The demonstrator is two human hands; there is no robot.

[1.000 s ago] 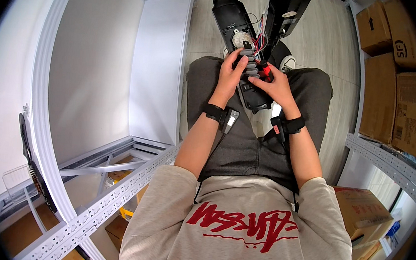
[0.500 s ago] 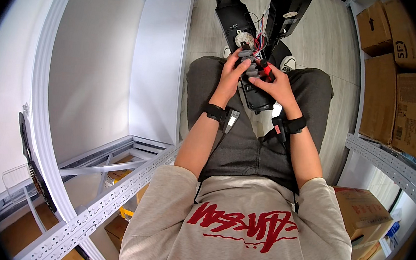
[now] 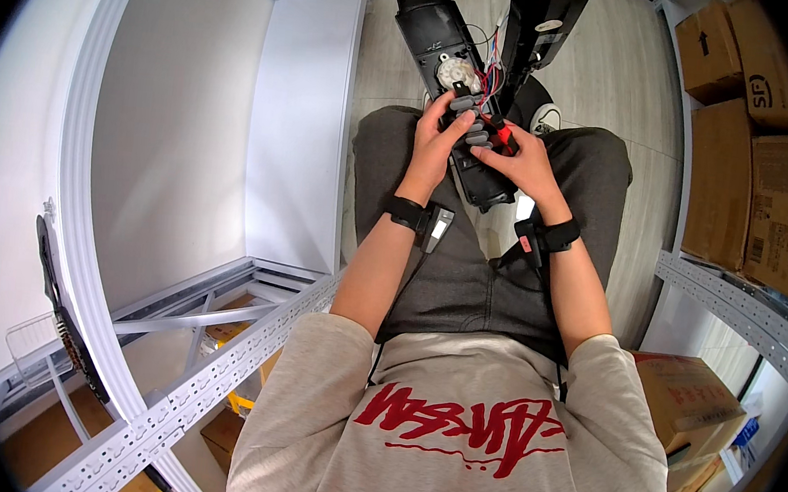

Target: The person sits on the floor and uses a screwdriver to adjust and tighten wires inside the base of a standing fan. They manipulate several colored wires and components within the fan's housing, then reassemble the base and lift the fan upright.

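A long black plastic housing (image 3: pixel 424 26) lies tilted between my knees, its upper end leaning left. On it are a round whitish motor-like part (image 3: pixel 459 74) and a row of grey oval buttons (image 3: pixel 464 104). My left hand (image 3: pixel 434 146) is closed around the housing's left side, thumb on the grey buttons. My right hand (image 3: pixel 525 164) grips a red-and-black screwdriver (image 3: pixel 504 138) by its handle, with fingertips near the lower grey buttons. The screwdriver's tip is hidden. Thin coloured wires (image 3: pixel 494 72) run from the housing toward a second black panel (image 3: pixel 539 34).
Brown cardboard boxes (image 3: pixel 720 185) stand on a metal rack at the right, and another box (image 3: pixel 688 403) sits lower down. White shelving (image 3: pixel 303 126) is close on my left. Black wrist straps (image 3: pixel 406 212) with small devices are on both forearms. A light wood-look floor (image 3: pixel 605 86) lies beyond my knees.
The housing has shifted slightly to the left, along with its motor-like part. The second panel has moved a little left too. Both hands keep nearly the same place and hold.
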